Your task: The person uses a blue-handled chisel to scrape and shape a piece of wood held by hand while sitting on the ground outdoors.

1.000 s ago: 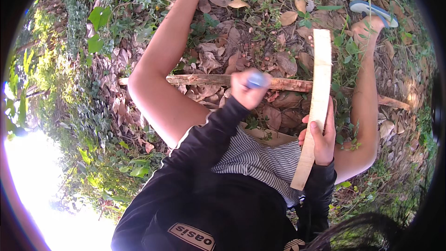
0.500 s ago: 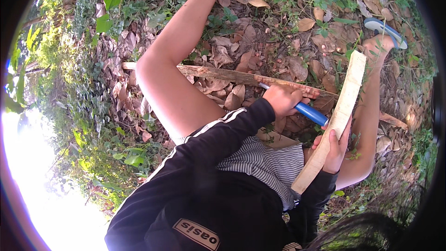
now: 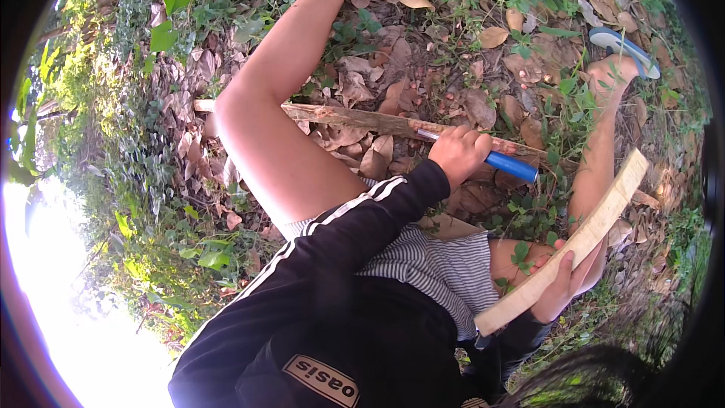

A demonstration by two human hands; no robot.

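1. Left hand: The fingers are closed in a fist around a blue tool. The blue cylindrical end projects to the right of the fist. A narrow, light-coloured end projects to the left (its exact form is too small to tell from where I stand).
2. Right hand: The fingers grip a pale wooden strip. The thumb lies against the strip; the other fingers are largely hidden behind it.
3. Strip position: The strip is held at a slant. Its far end points right, in front of the right leg; its near end points left, beside the striped shorts. Strip and tool are well apart.
4. Wooden bar: A long, rough bar lies on the ground, far of both hands. It passes behind the left leg and continues to the right. The narrow tool end appears just beside it; contact cannot be confirmed.
5. Wearer: Both legs are bent and spread to left and right. The black jacket has white stripes along the left sleeve. A blue-and-white sandal is on the right foot.
6. Ground: Dry brown leaves lie among green plants. Bright light fills the near left.
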